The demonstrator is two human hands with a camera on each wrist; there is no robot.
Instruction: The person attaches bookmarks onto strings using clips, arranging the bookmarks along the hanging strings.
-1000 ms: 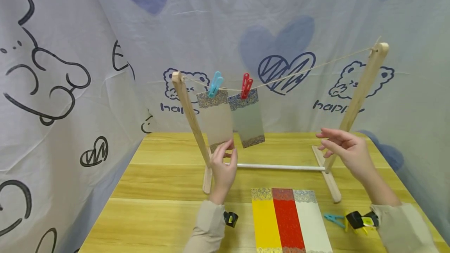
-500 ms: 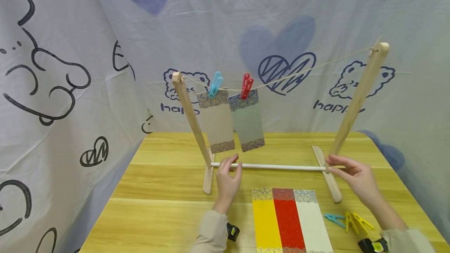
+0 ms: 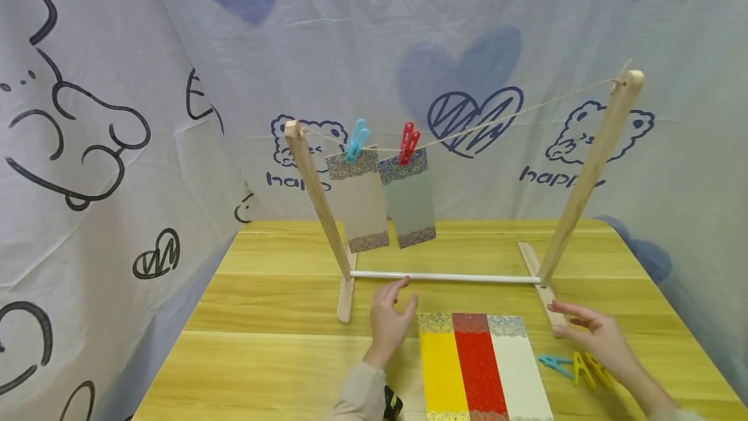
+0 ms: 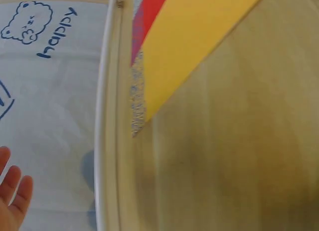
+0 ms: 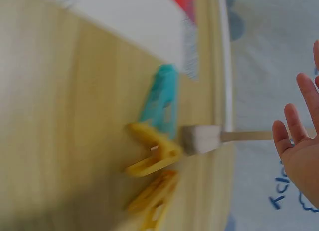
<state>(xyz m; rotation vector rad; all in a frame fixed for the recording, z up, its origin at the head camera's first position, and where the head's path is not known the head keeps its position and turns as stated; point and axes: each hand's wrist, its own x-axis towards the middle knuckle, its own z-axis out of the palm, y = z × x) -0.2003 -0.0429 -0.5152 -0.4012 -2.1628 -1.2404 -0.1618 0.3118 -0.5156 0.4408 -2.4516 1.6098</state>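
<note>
As the left hand [image 3: 390,322] and right hand [image 3: 593,333] drop toward the near edge of the tabletop [image 3: 263,362], both relaxed and empty, two pegged cards [image 3: 411,206] hang free beyond, while three flat cards [image 3: 479,366] lie unpegged toward that edge.

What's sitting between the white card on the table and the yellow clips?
A blue clip lies between the white card and the yellow clips, as both the head and right wrist views show.

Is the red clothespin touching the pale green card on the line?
Touching: the head view shows the red clothespin clipped over the top border of the pale green card, which hangs below it.
</note>
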